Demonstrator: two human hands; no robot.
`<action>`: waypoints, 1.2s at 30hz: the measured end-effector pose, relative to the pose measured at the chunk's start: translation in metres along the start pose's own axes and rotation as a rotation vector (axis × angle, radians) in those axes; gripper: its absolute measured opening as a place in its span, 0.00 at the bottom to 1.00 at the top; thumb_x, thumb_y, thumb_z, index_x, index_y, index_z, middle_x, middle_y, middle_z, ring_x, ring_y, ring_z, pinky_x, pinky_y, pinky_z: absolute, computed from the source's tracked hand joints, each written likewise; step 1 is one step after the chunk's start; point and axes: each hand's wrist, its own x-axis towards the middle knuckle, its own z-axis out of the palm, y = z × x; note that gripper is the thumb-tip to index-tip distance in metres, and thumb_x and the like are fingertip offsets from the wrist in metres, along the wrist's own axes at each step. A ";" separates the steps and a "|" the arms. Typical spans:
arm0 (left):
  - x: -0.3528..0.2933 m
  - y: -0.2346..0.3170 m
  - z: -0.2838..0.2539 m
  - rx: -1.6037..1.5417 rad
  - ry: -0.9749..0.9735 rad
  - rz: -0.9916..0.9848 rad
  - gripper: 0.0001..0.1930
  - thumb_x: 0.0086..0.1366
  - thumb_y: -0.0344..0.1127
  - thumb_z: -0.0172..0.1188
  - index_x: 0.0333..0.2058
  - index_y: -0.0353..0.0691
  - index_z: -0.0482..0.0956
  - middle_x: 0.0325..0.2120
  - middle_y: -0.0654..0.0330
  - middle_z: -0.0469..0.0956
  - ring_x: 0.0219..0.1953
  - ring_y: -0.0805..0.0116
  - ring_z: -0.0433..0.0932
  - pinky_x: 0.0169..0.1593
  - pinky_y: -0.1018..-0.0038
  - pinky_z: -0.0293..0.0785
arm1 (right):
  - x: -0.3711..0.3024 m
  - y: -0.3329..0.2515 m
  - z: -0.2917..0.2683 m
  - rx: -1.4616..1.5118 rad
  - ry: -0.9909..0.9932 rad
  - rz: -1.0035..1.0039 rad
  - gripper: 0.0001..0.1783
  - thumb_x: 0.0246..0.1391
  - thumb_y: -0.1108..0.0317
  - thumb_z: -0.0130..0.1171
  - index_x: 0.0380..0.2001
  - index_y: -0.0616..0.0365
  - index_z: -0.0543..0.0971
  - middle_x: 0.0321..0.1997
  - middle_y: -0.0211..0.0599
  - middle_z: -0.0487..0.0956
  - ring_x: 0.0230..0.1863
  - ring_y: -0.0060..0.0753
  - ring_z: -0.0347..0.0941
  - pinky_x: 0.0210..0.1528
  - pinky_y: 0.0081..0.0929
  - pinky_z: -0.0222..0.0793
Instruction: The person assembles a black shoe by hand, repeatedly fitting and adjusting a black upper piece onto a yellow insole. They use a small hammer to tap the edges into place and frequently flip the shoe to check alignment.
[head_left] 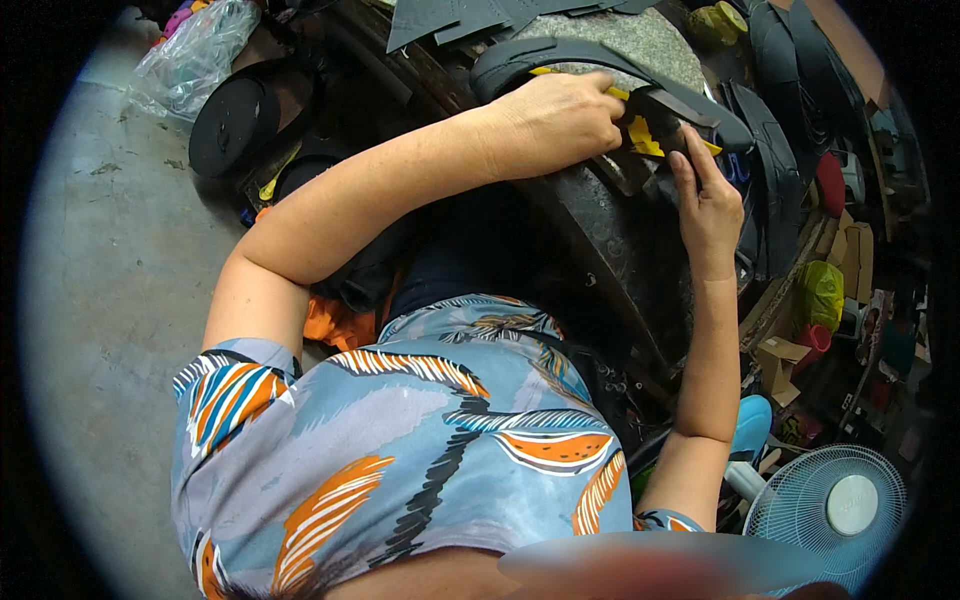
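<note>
A long, curved dark grey piece, rubber-like, lies across a speckled stone slab at the far side. Under its near edge a yellow piece shows in places. My left hand is closed at this near edge, its fingers curled on the yellow strip; the fingertips are partly hidden. To its right, my right hand reaches up with thumb and fingers closed on a short black piece that crosses the yellow one. What kind of thing the black piece is, I cannot make out.
Flat dark sheets lie at the bench's far edge; more dark pieces are stacked on the right. A black roll and a clear plastic bag are at the far left. A fan stands at the near right, by a cardboard box.
</note>
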 end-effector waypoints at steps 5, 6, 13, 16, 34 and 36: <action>-0.007 0.005 0.002 0.238 0.184 -0.004 0.03 0.54 0.32 0.63 0.24 0.44 0.85 0.65 0.63 0.64 0.69 0.58 0.57 0.59 0.65 0.71 | -0.001 0.003 -0.004 -0.022 -0.089 0.128 0.22 0.65 0.48 0.55 0.58 0.40 0.78 0.36 0.45 0.85 0.38 0.45 0.84 0.38 0.36 0.77; -0.008 0.004 0.003 0.283 0.180 -0.004 0.03 0.54 0.32 0.63 0.24 0.44 0.85 0.68 0.63 0.62 0.70 0.57 0.55 0.61 0.64 0.70 | -0.001 0.002 -0.005 -0.011 -0.083 0.088 0.22 0.65 0.48 0.55 0.58 0.40 0.78 0.36 0.45 0.85 0.38 0.46 0.84 0.38 0.36 0.77; 0.003 -0.021 0.000 -0.388 -0.297 -0.307 0.14 0.52 0.34 0.72 0.39 0.45 0.88 0.52 0.52 0.77 0.55 0.53 0.75 0.59 0.64 0.72 | 0.010 -0.012 -0.017 -0.060 -0.071 0.102 0.21 0.64 0.48 0.57 0.56 0.39 0.80 0.39 0.43 0.85 0.38 0.43 0.84 0.39 0.33 0.77; 0.004 -0.022 -0.001 -0.355 -0.200 -0.260 0.14 0.52 0.34 0.72 0.40 0.43 0.87 0.39 0.54 0.80 0.46 0.55 0.78 0.57 0.64 0.73 | 0.016 -0.019 -0.026 0.031 0.067 -0.016 0.19 0.63 0.52 0.59 0.55 0.41 0.81 0.45 0.43 0.85 0.39 0.39 0.84 0.40 0.31 0.78; 0.007 -0.025 0.002 -0.327 -0.110 -0.204 0.14 0.53 0.25 0.62 0.40 0.37 0.86 0.35 0.47 0.83 0.39 0.49 0.83 0.48 0.61 0.78 | 0.039 -0.037 -0.002 -0.235 -0.056 0.046 0.21 0.65 0.47 0.53 0.55 0.39 0.79 0.36 0.44 0.84 0.37 0.52 0.82 0.37 0.44 0.76; 0.007 -0.025 0.001 -0.350 -0.158 -0.240 0.14 0.53 0.25 0.62 0.40 0.37 0.86 0.35 0.47 0.83 0.40 0.49 0.83 0.48 0.61 0.78 | 0.038 -0.035 -0.004 -0.213 -0.025 0.019 0.20 0.65 0.47 0.53 0.55 0.39 0.79 0.35 0.45 0.84 0.37 0.52 0.82 0.36 0.44 0.76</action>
